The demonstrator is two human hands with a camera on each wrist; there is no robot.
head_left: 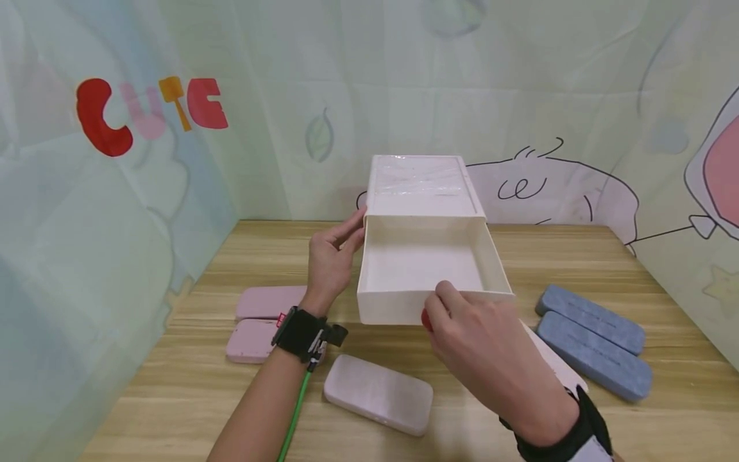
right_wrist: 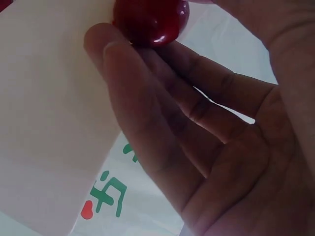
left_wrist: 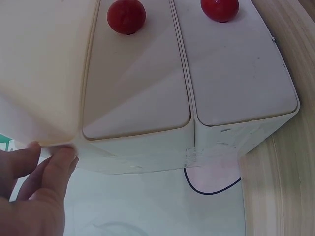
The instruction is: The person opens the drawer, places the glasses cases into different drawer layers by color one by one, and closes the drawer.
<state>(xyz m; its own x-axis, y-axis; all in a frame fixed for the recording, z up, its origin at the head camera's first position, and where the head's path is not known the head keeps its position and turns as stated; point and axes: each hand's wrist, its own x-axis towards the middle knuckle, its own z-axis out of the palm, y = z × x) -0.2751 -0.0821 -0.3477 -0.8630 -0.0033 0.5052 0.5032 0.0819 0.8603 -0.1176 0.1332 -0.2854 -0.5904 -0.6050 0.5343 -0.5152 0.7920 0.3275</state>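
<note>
A white drawer cabinet [head_left: 424, 186] stands at the back of the table, its top drawer [head_left: 381, 308] pulled out toward me with nothing visible inside. My right hand [head_left: 482, 346] is at the drawer's front, and its fingers and thumb pinch the red round knob [right_wrist: 150, 22]. Against the cabinet's left side, by the front edge, rests my left hand [head_left: 331, 263], with its fingers extended. The left wrist view shows two lower drawers, pushed in, with a red knob [left_wrist: 126, 16] and another red knob [left_wrist: 220, 7].
Two pink oblong cases [head_left: 262, 303] lie at the left, partly behind my left wrist. A pale case [head_left: 378, 393] lies in front. On the right are two blue cases [head_left: 594, 353], beside a white case [head_left: 557, 362] partly covered by my right arm. Printed fabric hangs behind the table.
</note>
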